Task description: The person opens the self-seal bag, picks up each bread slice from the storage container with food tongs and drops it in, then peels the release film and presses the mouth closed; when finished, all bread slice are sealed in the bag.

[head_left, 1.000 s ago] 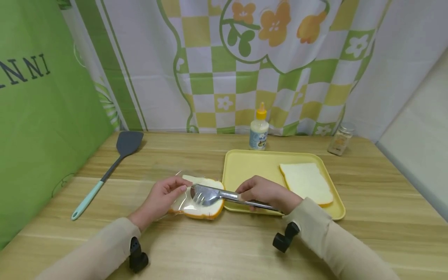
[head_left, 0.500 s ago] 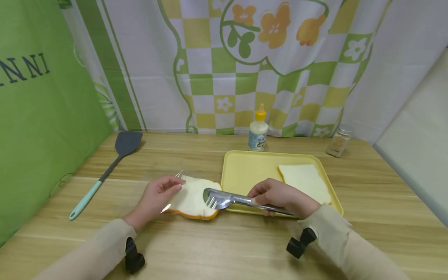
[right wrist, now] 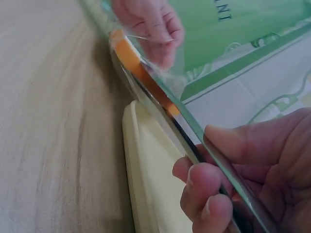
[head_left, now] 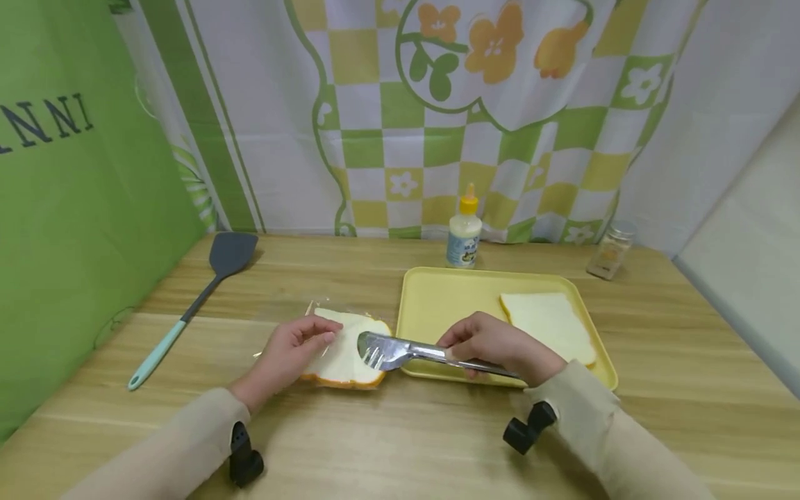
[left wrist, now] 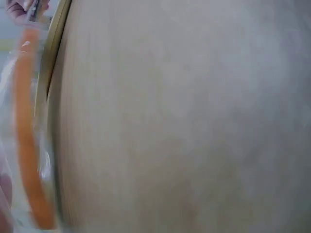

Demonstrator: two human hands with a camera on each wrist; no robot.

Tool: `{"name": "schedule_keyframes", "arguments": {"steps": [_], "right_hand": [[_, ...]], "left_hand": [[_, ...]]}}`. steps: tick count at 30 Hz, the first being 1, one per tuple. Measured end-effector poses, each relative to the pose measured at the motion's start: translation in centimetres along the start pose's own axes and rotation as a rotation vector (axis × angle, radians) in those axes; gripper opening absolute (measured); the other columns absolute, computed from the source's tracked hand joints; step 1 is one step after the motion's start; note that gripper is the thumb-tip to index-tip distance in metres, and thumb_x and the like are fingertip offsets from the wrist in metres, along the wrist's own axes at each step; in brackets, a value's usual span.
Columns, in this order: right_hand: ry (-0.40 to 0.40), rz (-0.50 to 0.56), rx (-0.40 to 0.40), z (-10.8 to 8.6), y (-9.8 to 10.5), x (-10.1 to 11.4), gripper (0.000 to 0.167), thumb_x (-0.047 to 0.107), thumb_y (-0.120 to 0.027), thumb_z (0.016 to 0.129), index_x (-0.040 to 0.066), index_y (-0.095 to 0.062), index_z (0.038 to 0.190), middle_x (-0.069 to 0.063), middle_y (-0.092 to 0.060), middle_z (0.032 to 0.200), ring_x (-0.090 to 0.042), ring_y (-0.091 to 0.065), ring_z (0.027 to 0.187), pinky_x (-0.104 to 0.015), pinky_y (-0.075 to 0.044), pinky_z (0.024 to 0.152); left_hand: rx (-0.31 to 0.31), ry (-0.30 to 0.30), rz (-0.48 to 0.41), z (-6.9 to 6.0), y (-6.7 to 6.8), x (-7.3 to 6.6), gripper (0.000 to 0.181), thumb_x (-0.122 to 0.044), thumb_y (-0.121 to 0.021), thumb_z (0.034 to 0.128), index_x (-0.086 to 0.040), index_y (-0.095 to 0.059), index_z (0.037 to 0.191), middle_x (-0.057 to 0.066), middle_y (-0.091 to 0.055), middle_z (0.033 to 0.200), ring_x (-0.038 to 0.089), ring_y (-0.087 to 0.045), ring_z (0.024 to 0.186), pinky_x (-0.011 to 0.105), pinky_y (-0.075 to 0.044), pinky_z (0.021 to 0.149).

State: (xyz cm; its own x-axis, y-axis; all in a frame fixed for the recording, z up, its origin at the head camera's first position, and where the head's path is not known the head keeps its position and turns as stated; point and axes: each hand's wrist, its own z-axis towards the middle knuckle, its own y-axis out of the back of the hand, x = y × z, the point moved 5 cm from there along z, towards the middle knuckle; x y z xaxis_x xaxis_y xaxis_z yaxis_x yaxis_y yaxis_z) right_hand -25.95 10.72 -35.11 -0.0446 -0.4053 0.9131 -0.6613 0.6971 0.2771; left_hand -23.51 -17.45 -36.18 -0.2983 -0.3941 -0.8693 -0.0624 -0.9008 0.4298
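In the head view, the left hand (head_left: 289, 354) pinches the edge of a clear plastic bag around a bread slice (head_left: 350, 362). The right hand (head_left: 494, 345) grips metal tongs (head_left: 428, 352), whose fork-like end lies over that slice's right part. The right wrist view has the right hand's (right wrist: 252, 170) thumb and fingers on both arms of the tongs (right wrist: 228, 177), with the orange-crusted slice (right wrist: 141, 73) between the arms. At the left edge of the left wrist view, the slice's crust (left wrist: 28, 136) shows through plastic.
Right of the bagged slice lies a yellow tray (head_left: 450, 298) with another bread slice (head_left: 550, 325). Behind stand a yellow-capped bottle (head_left: 464, 239) and a shaker jar (head_left: 612, 250). A spatula (head_left: 198, 302) lies at the left; a curtain (head_left: 400, 160) hangs behind.
The tongs and right hand have moved right overall, slipping back left slightly in the last half second. The slice has shifted slightly left, and the plastic around it has changed its folds.
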Motion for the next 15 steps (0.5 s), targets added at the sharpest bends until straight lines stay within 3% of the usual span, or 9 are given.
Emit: {"name": "schedule_keyframes", "arguments": {"steps": [7, 12, 15], "right_hand": [[0.006, 0.002, -0.035, 0.13, 0.06, 0.34, 0.024, 0.002, -0.057, 0.085, -0.008, -0.062, 0.105, -0.005, -0.060, 0.074, -0.008, -0.049, 0.045, -0.020, -0.040, 0.041], [-0.023, -0.017, -0.050, 0.48, -0.64, 0.14, 0.021, 0.004, -0.059, 0.084, -0.007, -0.063, 0.103, -0.004, -0.058, 0.072, -0.008, -0.048, 0.046, -0.020, -0.040, 0.042], [-0.047, 0.008, -0.057, 0.48, -0.83, 0.08, 0.021, 0.005, -0.058, 0.086, -0.007, -0.062, 0.104, -0.004, -0.057, 0.072, -0.009, -0.048, 0.045, -0.020, -0.040, 0.041]], "left_hand": [[0.006, -0.015, -0.019, 0.16, -0.01, -0.38, 0.014, -0.010, -0.060, 0.0893, -0.002, -0.068, 0.099, 0.011, -0.066, 0.109, 0.005, -0.056, 0.105, 0.016, -0.043, 0.089], [-0.002, -0.015, 0.045, 0.20, -0.02, -0.43, 0.015, -0.009, -0.061, 0.0883, -0.003, -0.069, 0.099, 0.009, -0.067, 0.107, 0.012, -0.057, 0.107, 0.019, -0.041, 0.092], [-0.028, 0.011, 0.065, 0.23, 0.25, -0.23, 0.013, -0.007, -0.061, 0.0879, -0.003, -0.069, 0.097, 0.009, -0.068, 0.104, 0.011, -0.058, 0.100, 0.018, -0.044, 0.085]]}}
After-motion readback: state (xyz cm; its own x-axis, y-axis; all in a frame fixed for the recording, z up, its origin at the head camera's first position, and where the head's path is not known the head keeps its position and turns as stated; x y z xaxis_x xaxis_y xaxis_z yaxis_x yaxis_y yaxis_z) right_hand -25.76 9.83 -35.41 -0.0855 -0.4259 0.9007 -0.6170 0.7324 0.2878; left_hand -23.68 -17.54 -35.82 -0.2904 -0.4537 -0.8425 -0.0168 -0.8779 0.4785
